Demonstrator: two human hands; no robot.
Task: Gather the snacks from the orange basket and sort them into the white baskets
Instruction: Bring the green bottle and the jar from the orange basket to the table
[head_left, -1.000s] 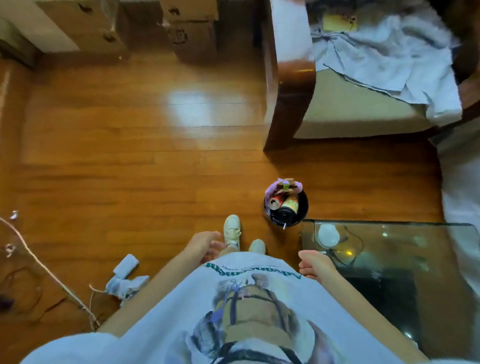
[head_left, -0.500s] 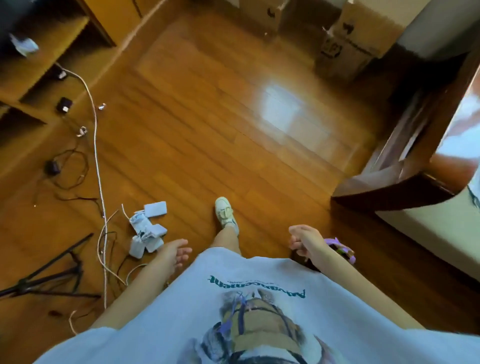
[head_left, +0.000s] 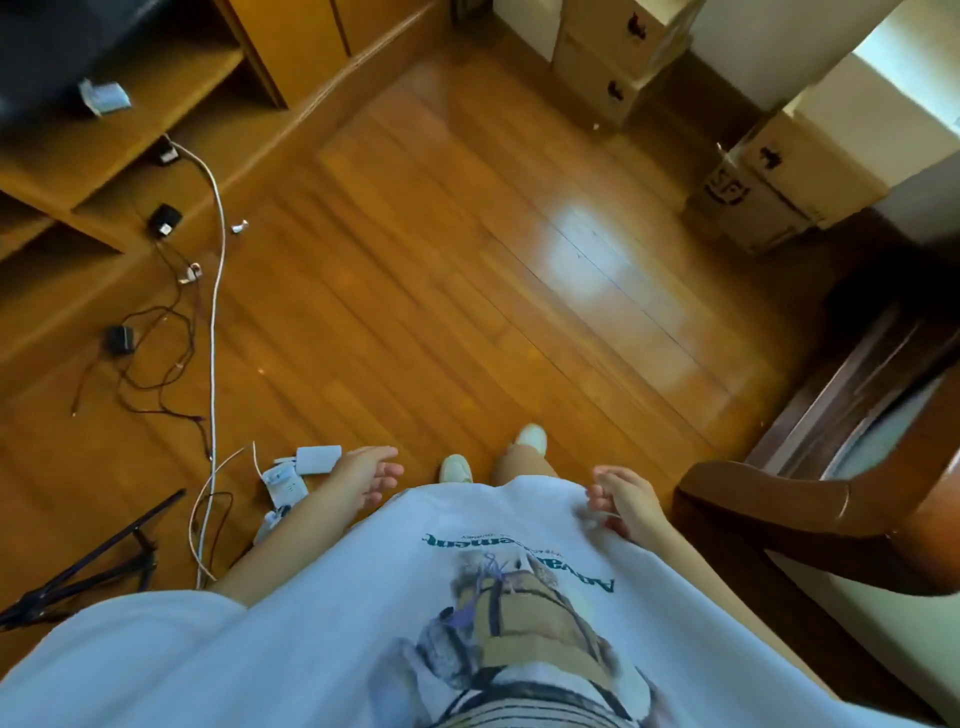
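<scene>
No orange basket, white basket or snack shows in the head view. I stand on a wooden floor (head_left: 467, 291) and look down at my white printed shirt and my feet. My left hand (head_left: 363, 475) hangs beside my hip with its fingers spread and holds nothing. My right hand (head_left: 623, 499) hangs on the other side against the shirt's hem, fingers loosely bent, with nothing visible in it.
Cables (head_left: 210, 322) and white power adapters (head_left: 311, 460) lie on the floor at the left, with a black tripod leg (head_left: 78, 577) below them. A wooden shelf unit (head_left: 130, 140) stands upper left, cardboard boxes (head_left: 753, 192) upper right, a dark wooden armchair arm (head_left: 779, 504) at the right.
The view has swung left: the glass table and the black bin of items have left the frame, and the shelf and cables have come in. Both hands stay at my sides.
</scene>
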